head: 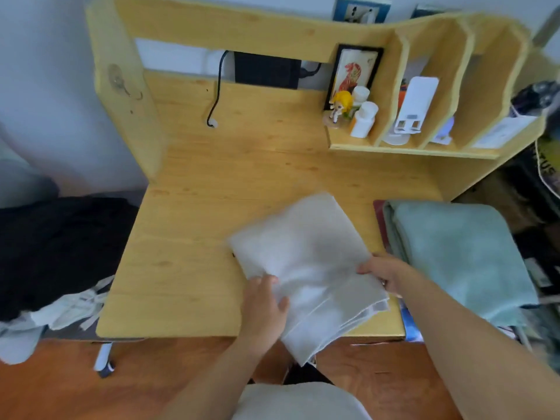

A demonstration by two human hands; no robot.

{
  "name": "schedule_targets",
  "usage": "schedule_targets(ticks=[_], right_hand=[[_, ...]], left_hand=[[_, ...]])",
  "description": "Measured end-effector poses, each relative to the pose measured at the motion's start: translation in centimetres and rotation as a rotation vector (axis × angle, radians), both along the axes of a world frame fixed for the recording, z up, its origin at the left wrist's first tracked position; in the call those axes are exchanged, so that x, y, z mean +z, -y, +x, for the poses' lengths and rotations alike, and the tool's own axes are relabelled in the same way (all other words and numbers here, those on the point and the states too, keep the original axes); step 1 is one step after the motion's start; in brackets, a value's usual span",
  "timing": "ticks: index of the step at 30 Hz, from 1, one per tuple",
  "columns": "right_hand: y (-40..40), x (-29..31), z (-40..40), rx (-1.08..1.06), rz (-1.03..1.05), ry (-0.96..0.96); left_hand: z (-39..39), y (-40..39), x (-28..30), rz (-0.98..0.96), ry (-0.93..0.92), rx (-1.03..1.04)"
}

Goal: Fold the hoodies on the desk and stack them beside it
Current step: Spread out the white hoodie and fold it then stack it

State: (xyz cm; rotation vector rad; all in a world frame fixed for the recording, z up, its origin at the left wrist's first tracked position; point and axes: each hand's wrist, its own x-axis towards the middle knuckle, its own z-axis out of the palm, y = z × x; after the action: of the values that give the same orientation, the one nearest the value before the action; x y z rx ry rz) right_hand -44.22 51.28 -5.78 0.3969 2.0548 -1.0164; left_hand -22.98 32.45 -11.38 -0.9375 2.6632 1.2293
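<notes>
**Hoodie folded at the desk's front edge, both hands on it**

Hoodie (306,262), pale grey and folded into a rough rectangle, lies tilted on the right front part of the wooden desk (212,207), with its near corner hanging past the front edge. The picture is blurred here, so seams and details of the cloth cannot be made out. The left hand (266,301) lies on the near left part of the fold, fingers fairly straight and slightly spread, pressing on the cloth rather than curling round it. The right hand (385,274) is at the right edge of the fold, its fingers bent over that edge and gripping the layers; whether the thumb is underneath cannot be told.

Just to the right, beside the desk, sits a stack of folded garments topped by a mint-green one (460,256), close to the right hand but apart from the grey fold. To the left of the desk a dark garment (60,247) lies heaped, with a pale piece of clothing with ties (75,307) at its near side. At the back of the desk a black cable (216,95) hangs down, and a shelf unit (424,95) holds a framed picture (353,74), a yellow-haired figurine (341,106) and white bottles (363,119).
</notes>
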Motion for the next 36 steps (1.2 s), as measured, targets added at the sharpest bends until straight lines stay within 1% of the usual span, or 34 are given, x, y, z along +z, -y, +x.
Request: schedule_targets(ticks=[2,4,6,8,9,11,12,14,15,17,19,22,24,28,31,33,34,36], right_hand=[[-2.2,-2.2,4.2,-0.116,0.051,0.091],[-3.9,-4.8,9.2,-0.237,0.057,0.098],[-5.4,-7.3,12.7,-0.317,0.027,0.06],[-5.4,-7.4,15.2,-0.422,-0.048,0.079],[-5.1,-7.1,16.1,-0.486,-0.091,0.1],[-4.0,-4.8,17.5,-0.577,-0.151,0.103],[-3.8,-3.9,17.8,-0.616,-0.205,0.07],[-3.5,-0.9,18.3,-0.64,-0.317,0.011],[-3.5,0.9,18.4,-0.635,-0.369,-0.005],[-3.9,5.0,18.4,-0.619,-0.468,-0.019],[-4.8,8.6,17.9,-0.597,-0.606,-0.048],[-6.6,13.4,16.6,-0.543,-0.732,-0.059],[-8.2,16.8,15.2,-0.49,-0.769,-0.102],[-14.0,23.2,9.9,-0.396,-0.869,-0.327],[-19.7,27.0,4.6,-0.3,-0.911,-0.492],[-23.8,27.8,0.6,-0.26,-0.875,-0.566],[-25.9,27.1,-1.5,-0.254,-0.838,-0.578],[-29.4,23.8,-5.8,-0.236,-0.749,-0.542]], left_hand=[[0.7,-0.6,0.2,0.007,0.119,0.066],[1.9,0.5,-0.5,0.108,0.184,0.163],[2.6,1.5,-1.5,0.289,0.199,0.26],[2.7,1.1,-1.3,0.504,0.165,0.332],[2.7,0.6,-1.0,0.567,0.17,0.362],[2.7,0.2,0.5,0.687,0.179,0.426],[2.5,0.4,1.5,0.825,0.227,0.45],[2.6,1.7,4.4,1.123,0.356,0.399],[2.7,2.3,5.9,1.205,0.364,0.375],[2.8,3.1,8.6,1.322,0.265,0.367],[2.9,2.9,11.7,1.39,0.134,0.38],[2.9,0.8,15.8,1.509,-0.015,0.291],[2.0,-1.3,18.5,1.5,-0.085,0.245],[-3.2,-6.8,24.6,1.361,-0.261,0.09],[-8.2,-12.3,28.7,1.329,-0.405,-0.023],[-10.9,-16.7,29.6,1.301,-0.461,-0.017],[-12.0,-18.9,29.3,1.291,-0.458,0.012],[-14.4,-23.0,26.7,1.276,-0.36,0.123]])
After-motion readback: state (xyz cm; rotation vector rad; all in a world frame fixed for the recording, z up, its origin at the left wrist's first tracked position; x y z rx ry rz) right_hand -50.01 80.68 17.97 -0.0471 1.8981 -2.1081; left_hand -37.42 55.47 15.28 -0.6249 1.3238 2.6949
